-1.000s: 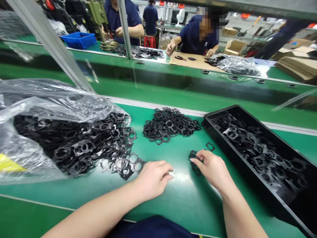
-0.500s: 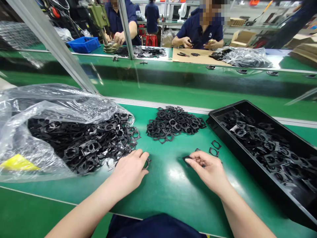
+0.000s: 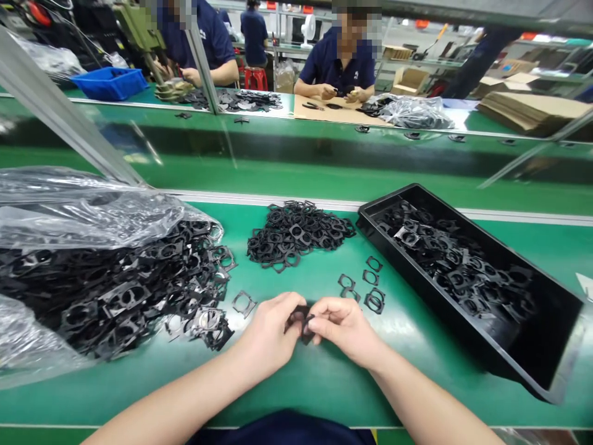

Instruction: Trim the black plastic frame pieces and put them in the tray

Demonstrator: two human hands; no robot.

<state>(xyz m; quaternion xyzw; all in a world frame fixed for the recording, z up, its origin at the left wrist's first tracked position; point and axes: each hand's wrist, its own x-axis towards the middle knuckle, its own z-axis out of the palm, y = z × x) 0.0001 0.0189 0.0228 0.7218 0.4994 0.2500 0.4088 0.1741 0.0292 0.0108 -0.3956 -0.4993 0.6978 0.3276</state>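
Green desk surface (image 3: 310, 272) is spanning the near area. Fingers of the left hand (image 3: 273, 321) and right hand (image 3: 345, 324) are nearly closing, both gripping small, thin black plastic pieces (image 3: 306, 327); exact count hidden. Change noted: the hands, apart half a second ago, are now meeting, so both are handling the pieces together. Beyond them, a low pile of black ring-shaped plastic frames (image 3: 303, 241) is lying centrally; loose frames are resting beside a long black plastic tray (image 3: 430, 309), which is holding more parts. Leftward, a clear plastic bag (image 3: 92, 210) is spilling dark flat parts (image 3: 125, 290).
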